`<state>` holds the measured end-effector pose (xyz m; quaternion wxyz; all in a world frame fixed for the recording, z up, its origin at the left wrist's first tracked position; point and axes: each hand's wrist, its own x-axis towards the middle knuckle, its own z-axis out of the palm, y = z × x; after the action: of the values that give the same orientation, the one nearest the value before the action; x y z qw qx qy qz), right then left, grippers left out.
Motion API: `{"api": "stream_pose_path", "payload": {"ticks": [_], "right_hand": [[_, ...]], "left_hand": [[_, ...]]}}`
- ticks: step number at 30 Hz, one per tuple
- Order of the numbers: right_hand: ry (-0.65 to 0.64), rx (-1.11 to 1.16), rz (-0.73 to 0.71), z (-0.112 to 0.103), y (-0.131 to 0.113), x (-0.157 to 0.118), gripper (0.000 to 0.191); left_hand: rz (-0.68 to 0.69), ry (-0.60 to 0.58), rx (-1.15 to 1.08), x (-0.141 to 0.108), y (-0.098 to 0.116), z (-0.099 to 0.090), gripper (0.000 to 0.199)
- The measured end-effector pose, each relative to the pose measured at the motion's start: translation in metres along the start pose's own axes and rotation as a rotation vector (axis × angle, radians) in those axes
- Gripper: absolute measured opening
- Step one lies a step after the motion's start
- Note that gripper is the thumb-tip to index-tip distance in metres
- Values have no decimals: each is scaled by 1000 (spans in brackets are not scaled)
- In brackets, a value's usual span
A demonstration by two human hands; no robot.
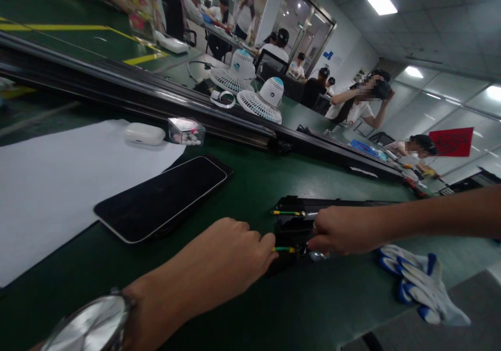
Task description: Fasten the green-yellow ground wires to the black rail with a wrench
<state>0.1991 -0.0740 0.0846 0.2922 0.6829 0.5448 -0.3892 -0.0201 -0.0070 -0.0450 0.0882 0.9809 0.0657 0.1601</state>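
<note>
To the right of the black phone, on the same table, I found the lower green-and-yellow wire at the end of a dark bar assembly. My left hand, on the phone's near right side, had it pinched between thumb and bent forefinger, the gap closed down to the wire's thickness. My right hand, farther right of the phone, had its fingers curled in beside a silvery part — whether they grasped it or merely touched it, I could not tell.

In my judgement, sound handling called for a light, steady pinch, with the wire straight and free of twist, and the fitting end braced so that no strain reached the joint. My fingertips partly hid that end; a clearer sightline was advisable. The upper green-and-yellow wire also lay right of the phone — best left unsnagged by my knuckles.
</note>
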Motion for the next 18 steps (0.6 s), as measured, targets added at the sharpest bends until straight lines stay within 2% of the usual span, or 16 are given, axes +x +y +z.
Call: {"api": "stream_pose_path", "payload": {"ticks": [5,13,15,18], "right_hand": [[48,-84,-43,-4,-4,-2,32],[-246,91,145,-15,-6,9,34],[-283,99,173,-16,-8,11,33],[-261,43,192,-17,-15,11,33]], "left_hand": [[3,8,16,1,0,-3,9],[7,19,26,2,0,-5,9],[9,10,23,2,0,-3,8],[-2,-3,34,1,1,-1,8]]}}
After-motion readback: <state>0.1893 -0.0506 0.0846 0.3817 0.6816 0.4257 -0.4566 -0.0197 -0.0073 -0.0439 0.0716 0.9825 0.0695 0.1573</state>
